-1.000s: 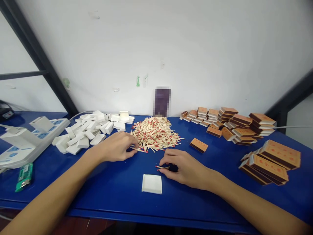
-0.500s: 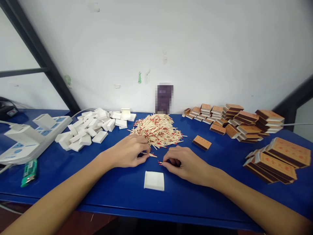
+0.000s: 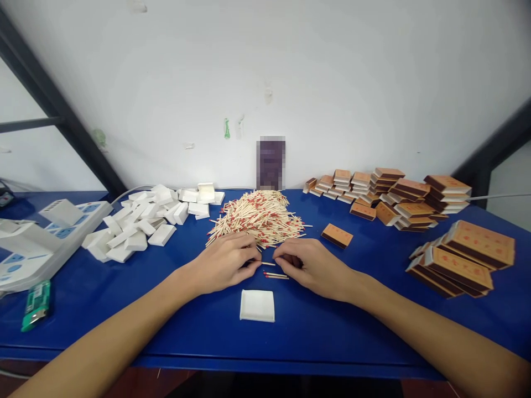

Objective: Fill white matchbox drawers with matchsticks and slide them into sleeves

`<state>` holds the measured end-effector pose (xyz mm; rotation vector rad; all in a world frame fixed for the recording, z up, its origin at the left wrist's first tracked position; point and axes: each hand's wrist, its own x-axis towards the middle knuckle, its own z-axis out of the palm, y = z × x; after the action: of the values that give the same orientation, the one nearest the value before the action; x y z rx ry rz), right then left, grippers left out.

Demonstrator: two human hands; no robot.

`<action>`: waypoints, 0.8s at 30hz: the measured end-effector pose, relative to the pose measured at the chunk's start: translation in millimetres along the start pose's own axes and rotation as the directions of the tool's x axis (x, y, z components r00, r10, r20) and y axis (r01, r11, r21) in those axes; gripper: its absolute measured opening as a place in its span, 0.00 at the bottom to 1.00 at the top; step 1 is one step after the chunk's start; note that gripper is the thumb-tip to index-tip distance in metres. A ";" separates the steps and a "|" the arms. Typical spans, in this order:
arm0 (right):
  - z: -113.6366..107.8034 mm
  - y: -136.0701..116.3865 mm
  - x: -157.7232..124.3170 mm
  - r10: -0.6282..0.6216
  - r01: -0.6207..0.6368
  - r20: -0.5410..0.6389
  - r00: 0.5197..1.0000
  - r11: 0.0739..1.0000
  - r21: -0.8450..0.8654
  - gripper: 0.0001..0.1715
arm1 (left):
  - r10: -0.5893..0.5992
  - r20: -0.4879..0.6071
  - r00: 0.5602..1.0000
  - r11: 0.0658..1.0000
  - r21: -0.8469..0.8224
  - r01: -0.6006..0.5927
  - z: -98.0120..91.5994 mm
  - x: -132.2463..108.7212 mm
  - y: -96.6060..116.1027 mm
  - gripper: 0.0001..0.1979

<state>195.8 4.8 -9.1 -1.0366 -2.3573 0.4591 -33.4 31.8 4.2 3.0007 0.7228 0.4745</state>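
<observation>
My left hand [image 3: 230,258] is closed in a pinch on a match [image 3: 267,263], whose pale stick pokes out to the right of the fingertips. Facing it, my right hand [image 3: 309,268] has its fingers curled and thumb drawn in, close to that stick's end; whether anything is between those fingertips is hidden. Just below the right fingertips, a few loose matches [image 3: 277,275] lie on the blue table with red heads to the left. Nearer to me rests a white matchbox tray [image 3: 258,305]. Behind both hands spreads a big pile of red-headed matches [image 3: 257,218].
White matchbox trays [image 3: 136,221] are heaped at the left, near a power strip [image 3: 83,235] and a green packet [image 3: 37,304]. A single matchbox sleeve [image 3: 337,235] lies right of the pile. Stacked sleeves [image 3: 415,202] and a nearer stack [image 3: 460,265] stand farther right.
The matches that were at my right fingertips now lie on the table, and that hand has moved up slightly. My left hand has come closer to it. The whole view has shifted a little.
</observation>
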 end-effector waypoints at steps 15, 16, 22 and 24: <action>0.8 1.6 3.3 0.039 -0.035 -0.066 0.997 0.998 0.056 0.09 | -0.157 0.142 0.977 0.987 0.040 0.153 -11.2 2.7 5.7 0.04; 0.8 0.9 3.6 0.052 -0.046 -0.074 0.996 0.996 0.072 0.09 | -0.154 0.132 0.979 0.988 0.020 0.153 -10.0 2.4 5.5 0.04; 1.6 -3.4 5.3 0.182 -0.148 -0.083 0.980 0.938 0.313 0.07 | -0.183 -0.141 0.973 0.955 -0.260 0.142 2.9 9.7 12.6 0.03; 2.6 -3.3 6.2 0.209 -0.134 -0.123 0.970 0.885 0.446 0.07 | -0.238 -0.216 0.947 0.913 -0.382 0.142 6.2 14.2 16.7 0.05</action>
<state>188.8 7.2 -7.6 -1.0239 -1.8968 0.8847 -12.1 23.7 3.8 2.5202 0.8293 0.8913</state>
